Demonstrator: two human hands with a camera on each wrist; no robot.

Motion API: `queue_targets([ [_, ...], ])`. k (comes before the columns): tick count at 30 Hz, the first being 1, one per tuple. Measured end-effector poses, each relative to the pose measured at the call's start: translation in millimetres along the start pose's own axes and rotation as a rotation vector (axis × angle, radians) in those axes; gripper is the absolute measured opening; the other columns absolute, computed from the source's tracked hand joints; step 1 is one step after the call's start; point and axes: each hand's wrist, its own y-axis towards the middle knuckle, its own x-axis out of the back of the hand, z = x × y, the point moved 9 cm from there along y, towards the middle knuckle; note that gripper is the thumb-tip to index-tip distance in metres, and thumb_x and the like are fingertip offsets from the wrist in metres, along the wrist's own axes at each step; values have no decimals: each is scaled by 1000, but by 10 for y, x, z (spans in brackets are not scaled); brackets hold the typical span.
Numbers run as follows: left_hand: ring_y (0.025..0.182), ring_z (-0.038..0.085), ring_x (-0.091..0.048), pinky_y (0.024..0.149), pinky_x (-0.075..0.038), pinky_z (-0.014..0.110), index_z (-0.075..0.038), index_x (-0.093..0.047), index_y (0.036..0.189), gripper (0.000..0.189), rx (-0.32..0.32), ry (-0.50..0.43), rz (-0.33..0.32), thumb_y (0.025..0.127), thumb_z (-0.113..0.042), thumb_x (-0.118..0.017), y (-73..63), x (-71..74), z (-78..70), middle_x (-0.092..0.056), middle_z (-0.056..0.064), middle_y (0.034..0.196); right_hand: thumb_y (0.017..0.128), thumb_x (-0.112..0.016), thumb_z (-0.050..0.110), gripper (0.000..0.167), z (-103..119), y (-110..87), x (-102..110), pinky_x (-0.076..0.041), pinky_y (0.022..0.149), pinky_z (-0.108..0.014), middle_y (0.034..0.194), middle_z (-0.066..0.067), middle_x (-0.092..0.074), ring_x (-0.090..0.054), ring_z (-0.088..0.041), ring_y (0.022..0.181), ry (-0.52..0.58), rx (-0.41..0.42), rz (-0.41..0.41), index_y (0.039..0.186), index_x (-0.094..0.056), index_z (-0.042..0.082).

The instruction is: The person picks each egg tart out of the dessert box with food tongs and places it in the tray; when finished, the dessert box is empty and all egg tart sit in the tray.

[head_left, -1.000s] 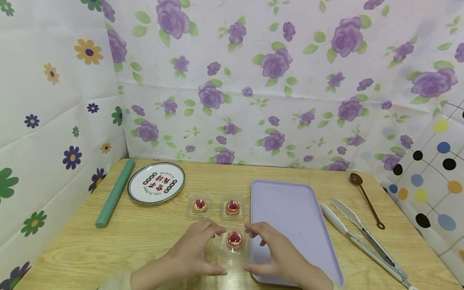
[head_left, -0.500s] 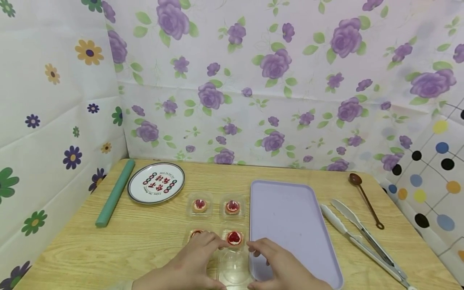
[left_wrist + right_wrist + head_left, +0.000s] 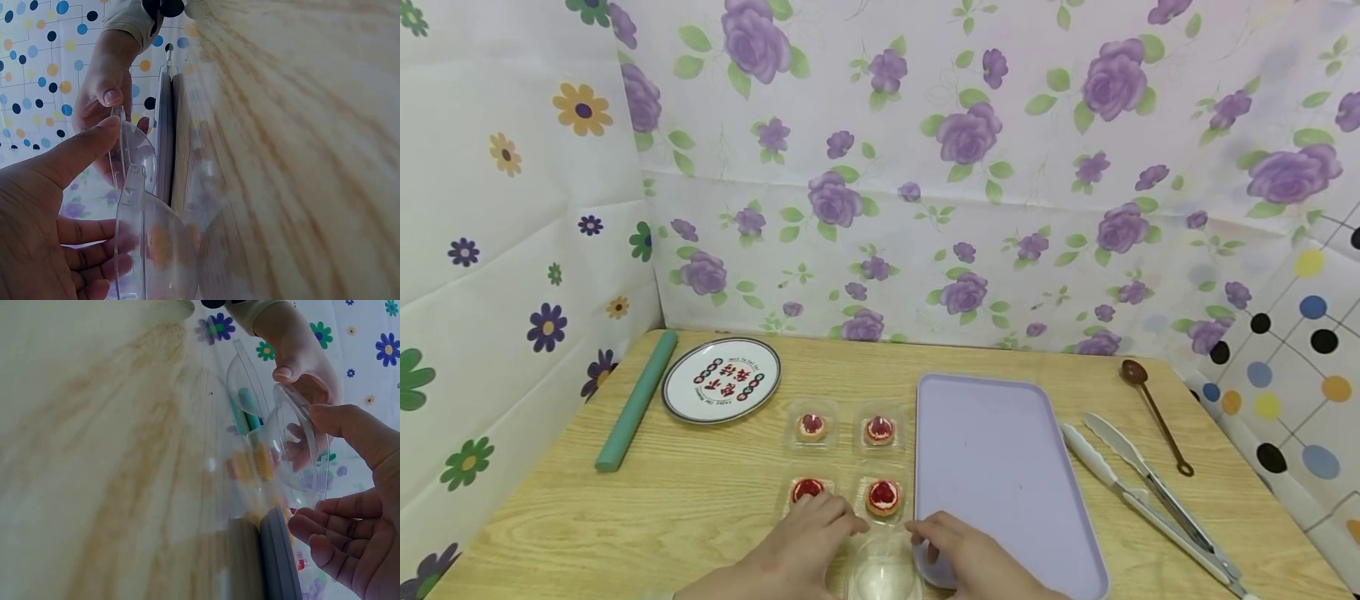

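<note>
A clear plastic clamshell box lies open between the hands, its round-domed lid (image 3: pixel 883 577) folded down toward the person. In its back half sits a small tart (image 3: pixel 883 498) with red fruit and white cream. The left hand (image 3: pixel 797 546) holds the lid's left edge, its thumb on the near corner in the left wrist view. On the opposite edge is the right hand (image 3: pixel 973 557), thumb and fingertips at the lid's rim (image 3: pixel 310 434). Another boxed tart (image 3: pixel 807 487) is partly hidden behind the left hand. Two more boxed tarts (image 3: pixel 812 426) stand farther back.
A lilac tray (image 3: pixel 1000 467) lies close at the right, partly under the right hand. Beyond it are metal tongs (image 3: pixel 1157 500) and a brown spoon (image 3: pixel 1157 417). At the back left lie a white plate (image 3: pixel 722 380) and a green roll (image 3: pixel 637 400).
Both hands have come down toward the person with the lid, which has swung down from over the tart to lie in front of it. The left tart behind the hand has come into view.
</note>
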Motion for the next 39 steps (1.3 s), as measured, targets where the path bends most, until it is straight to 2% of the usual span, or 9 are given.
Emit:
queue_targets([
  [6, 98, 8, -49, 83, -42, 24, -15, -65, 111, 70, 0, 20, 19, 66, -68, -73, -25, -26, 7, -56, -11, 100, 82, -73, 44, 72, 17, 10, -71, -47, 67, -13, 107, 4, -54, -44, 8, 80, 2, 26, 12, 134, -51, 0],
  [11, 100, 8, -50, 85, -43, 26, -15, -65, 112, 69, 14, 14, 48, 67, -67, -74, -34, -54, 28, -56, -11, 101, 81, -71, 50, 73, 35, 23, -103, -45, 66, -11, 98, 10, -51, -41, 9, 76, -101, 46, -12, 130, -55, -1],
  [16, 100, 9, -51, 86, -42, 27, -16, -65, 111, 68, 5, 42, 36, 67, -67, -73, -46, -60, 27, -57, -11, 102, 82, -68, 54, 72, 60, 37, -121, -42, 62, -9, 90, 13, -47, -37, 9, 71, -155, 58, -24, 127, -57, -1],
  [27, 102, 10, -50, 88, -43, 29, -14, -65, 116, 74, 13, 77, 60, 67, -69, -72, -61, -87, 35, -57, -9, 104, 82, -69, 53, 73, 90, 29, -103, -41, 62, -8, 89, 12, -47, -36, 9, 71, -185, 62, -19, 127, -57, -2],
  [31, 100, 10, -50, 86, -43, 28, -13, -65, 115, 74, -20, 117, 7, 64, -66, -76, -60, -12, 5, -55, -8, 102, 80, -72, 49, 72, 84, 25, -49, -42, 63, -10, 91, 12, -49, -38, 8, 72, -186, 14, 7, 129, -56, -1],
  [34, 98, 10, -49, 86, -42, 29, -14, -64, 114, 73, -19, 124, -32, 61, -61, -80, -40, 86, 5, -53, -8, 100, 78, -74, 49, 72, 109, 14, 36, -44, 63, -12, 93, 10, -50, -41, 7, 73, -189, 1, -4, 129, -57, 1],
  [39, 103, 11, -49, 91, -42, 32, -13, -62, 120, 75, 70, 19, 19, 63, -59, -80, 15, 217, 122, -54, -8, 107, 80, -72, 53, 69, 203, -5, 229, -44, 60, -13, 97, 6, -54, -46, 4, 74, -201, 38, -92, 128, -58, 6],
])
